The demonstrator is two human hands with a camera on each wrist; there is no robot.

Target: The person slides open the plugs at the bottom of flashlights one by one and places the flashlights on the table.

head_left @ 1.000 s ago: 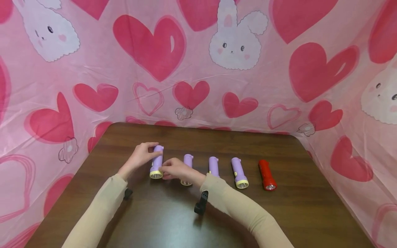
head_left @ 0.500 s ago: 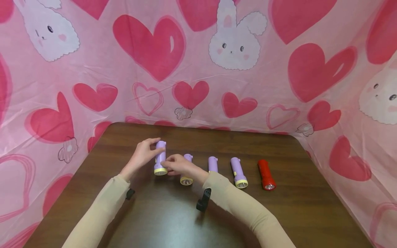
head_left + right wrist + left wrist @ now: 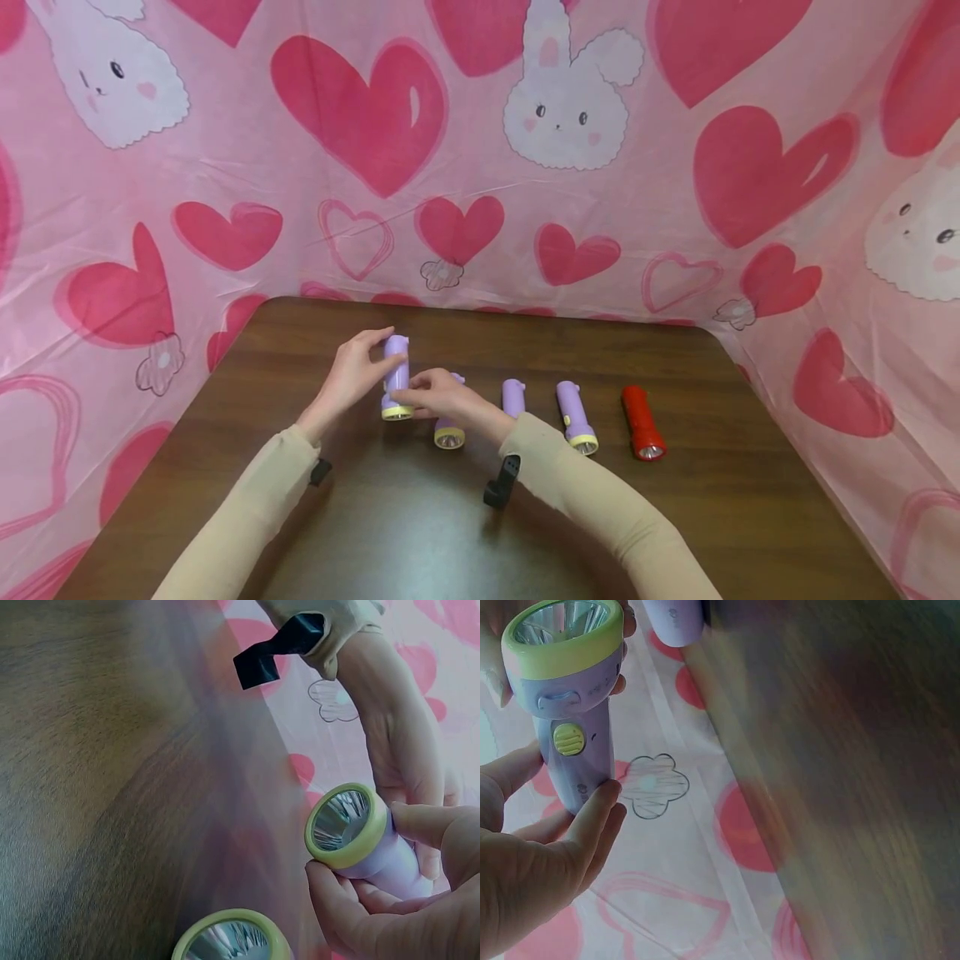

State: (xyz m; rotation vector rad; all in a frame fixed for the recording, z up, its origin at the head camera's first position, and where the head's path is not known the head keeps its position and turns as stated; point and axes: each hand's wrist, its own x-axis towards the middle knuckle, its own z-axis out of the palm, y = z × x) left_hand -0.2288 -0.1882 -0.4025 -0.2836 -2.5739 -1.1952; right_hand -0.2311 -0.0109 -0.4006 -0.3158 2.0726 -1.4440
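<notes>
A lilac flashlight (image 3: 397,379) with a pale yellow rim is held in both hands, its lens end toward the head camera. My left hand (image 3: 351,372) grips its tail end between thumb and fingers. My right hand (image 3: 452,398) pinches it near the lens end. A yellow slide switch (image 3: 569,739) shows on its body in the left wrist view. Just right of it, a second lilac flashlight (image 3: 449,437) lies partly hidden behind my right hand. In the right wrist view the lens of the held flashlight (image 3: 390,862) looks unlit.
Further right on the brown wooden table (image 3: 405,517) lie a lilac flashlight (image 3: 513,397) partly covered by my right sleeve, another lilac flashlight (image 3: 575,412) and a red flashlight (image 3: 642,423). Pink heart-patterned cloth (image 3: 465,167) hangs around the table's back and sides.
Both hands have moved the lilac flashlight up and slightly to the right in the head view. My right hand has shifted along with it. The other flashlights stay in place.
</notes>
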